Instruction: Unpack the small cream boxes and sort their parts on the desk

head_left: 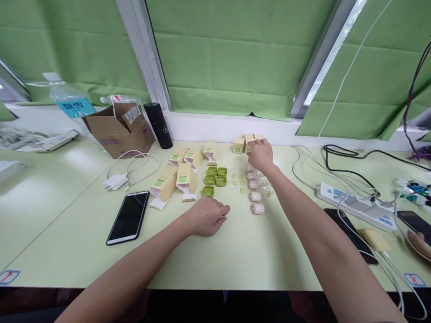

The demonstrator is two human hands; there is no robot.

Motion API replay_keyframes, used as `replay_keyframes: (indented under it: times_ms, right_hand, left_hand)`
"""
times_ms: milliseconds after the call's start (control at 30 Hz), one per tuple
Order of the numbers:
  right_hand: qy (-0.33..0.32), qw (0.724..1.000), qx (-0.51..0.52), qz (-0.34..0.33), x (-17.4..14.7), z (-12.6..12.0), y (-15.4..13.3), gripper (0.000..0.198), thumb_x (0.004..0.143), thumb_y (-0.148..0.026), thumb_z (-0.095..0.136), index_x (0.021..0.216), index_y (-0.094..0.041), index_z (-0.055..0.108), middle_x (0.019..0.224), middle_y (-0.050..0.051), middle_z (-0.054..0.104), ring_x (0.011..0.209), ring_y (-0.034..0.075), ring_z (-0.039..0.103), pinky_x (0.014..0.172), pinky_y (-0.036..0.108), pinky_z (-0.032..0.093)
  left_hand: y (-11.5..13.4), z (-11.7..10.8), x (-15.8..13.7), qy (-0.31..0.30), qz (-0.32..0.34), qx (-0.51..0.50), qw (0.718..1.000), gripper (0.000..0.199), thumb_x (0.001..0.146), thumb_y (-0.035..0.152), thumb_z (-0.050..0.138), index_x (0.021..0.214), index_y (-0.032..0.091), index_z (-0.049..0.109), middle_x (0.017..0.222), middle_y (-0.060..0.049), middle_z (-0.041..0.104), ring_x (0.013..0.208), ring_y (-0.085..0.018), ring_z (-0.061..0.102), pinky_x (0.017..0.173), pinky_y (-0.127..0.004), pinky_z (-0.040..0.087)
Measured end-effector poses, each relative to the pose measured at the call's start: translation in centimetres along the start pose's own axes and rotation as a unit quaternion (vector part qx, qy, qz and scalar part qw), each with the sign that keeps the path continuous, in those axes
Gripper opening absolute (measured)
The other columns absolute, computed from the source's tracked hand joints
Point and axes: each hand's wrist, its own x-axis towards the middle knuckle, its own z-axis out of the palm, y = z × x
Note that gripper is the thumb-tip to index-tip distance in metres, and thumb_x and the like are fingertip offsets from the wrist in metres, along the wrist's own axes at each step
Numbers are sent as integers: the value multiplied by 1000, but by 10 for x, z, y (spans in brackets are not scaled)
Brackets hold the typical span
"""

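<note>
My right hand (261, 154) reaches to the back of the table, its fingers bent onto a small cream box (248, 138) in a cluster of such boxes; the fingertips are partly hidden. My left hand (208, 217) rests on the table with curled fingers and nothing visible in them. Just beyond it sit several small green square trays (208, 191). Opened cream cartons (186, 179) with green labels lie left of the trays. Tiny yellowish pieces (241, 182) are laid out to their right. Beside my right forearm stand pale pink rounded pieces (258, 209) and clear plastic parts (266, 188), partly covered by the arm.
At left are a phone (128, 217), a white charger (116, 181) with cable, a cardboard box (121, 132), a black flask (158, 125) and a water bottle (69, 97). At right lie a power strip (355, 206), cables and another person's hand (422, 246) with a phone.
</note>
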Motion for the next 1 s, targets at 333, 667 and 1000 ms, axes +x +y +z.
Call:
replay_keyframes:
  times_ms: [333, 667, 1000]
  right_hand:
    - [-103, 989, -97, -34, 66, 49, -11, 68, 92, -23, 49, 158, -13, 37, 173, 16, 23, 161, 39, 9, 127, 58, 8]
    - [-55, 992, -93, -62, 52, 48, -21, 56, 83, -5, 47, 138, -4, 52, 132, 22, 66, 140, 34, 43, 123, 54, 15]
    - [70, 972, 96, -204, -77, -52, -53, 50, 83, -3, 57, 130, -19, 61, 135, 13, 66, 119, 32, 54, 88, 43, 49]
  left_hand:
    - [-3, 4, 4, 0, 13, -6, 1000, 12, 90, 19, 52, 79, 21, 49, 69, -3, 65, 61, -21, 60, 53, -34, 20]
    - [-3, 7, 2, 32, 23, -13, 999, 15, 88, 19, 55, 76, 21, 46, 64, -2, 61, 55, -19, 55, 53, -32, 22]
    - [-30, 6, -7, 489, -34, -74, 868, 12, 90, 21, 57, 102, 21, 52, 84, -5, 63, 75, -21, 60, 73, -39, 48]
